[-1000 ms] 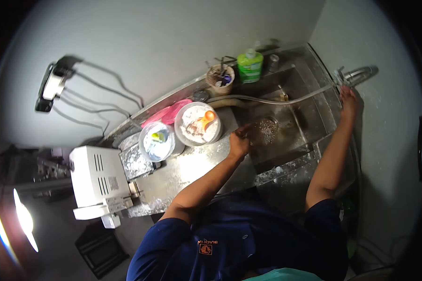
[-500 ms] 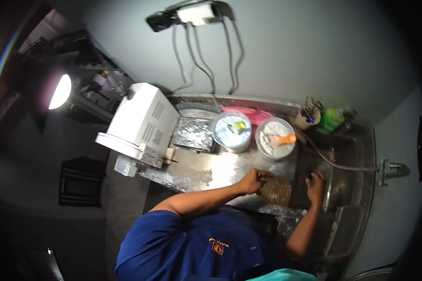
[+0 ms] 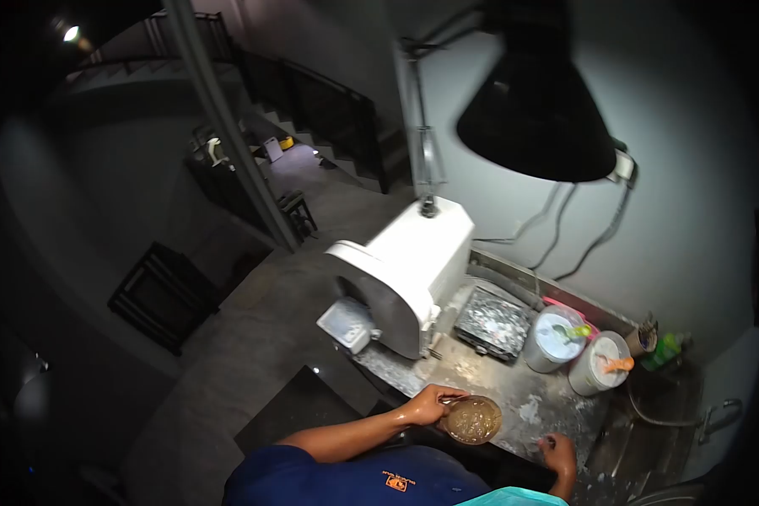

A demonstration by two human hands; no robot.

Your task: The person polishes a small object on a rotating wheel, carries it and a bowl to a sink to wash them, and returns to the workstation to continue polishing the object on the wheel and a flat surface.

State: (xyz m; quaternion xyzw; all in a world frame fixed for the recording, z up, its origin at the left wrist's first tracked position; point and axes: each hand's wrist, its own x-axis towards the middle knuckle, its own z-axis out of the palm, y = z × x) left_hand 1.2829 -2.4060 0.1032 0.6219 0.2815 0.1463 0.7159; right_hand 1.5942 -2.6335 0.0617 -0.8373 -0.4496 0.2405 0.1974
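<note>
My left hand [image 3: 430, 406] grips the rim of a round, see-through bowl [image 3: 474, 420] with brownish, wet-looking contents. The bowl is tilted and held over the front edge of the powder-stained counter [image 3: 472, 364]. To the right of the bowl, near the counter's front, is my right hand [image 3: 558, 454]; it holds nothing and its fingers are loosely bent and apart. Behind the hands stand a tub of bluish-white powder [image 3: 546, 354] with a yellow-green scoop [image 3: 578, 331] and a tub of off-white powder [image 3: 589, 379] with an orange scoop [image 3: 618, 365].
A white machine [image 3: 413, 253] with a round front stands left of a powder-covered black box [image 3: 491, 322]. A black lamp shade [image 3: 535, 118] hangs above. On the right are a sink [image 3: 632, 438], a tap [image 3: 721, 417] with a hose, and a green bottle [image 3: 666, 350].
My view has swung left, bringing the lamp and stairs into sight. The bowl has come away from beside the sink, leftward in my left hand. My right hand has drawn back from the sink.
</note>
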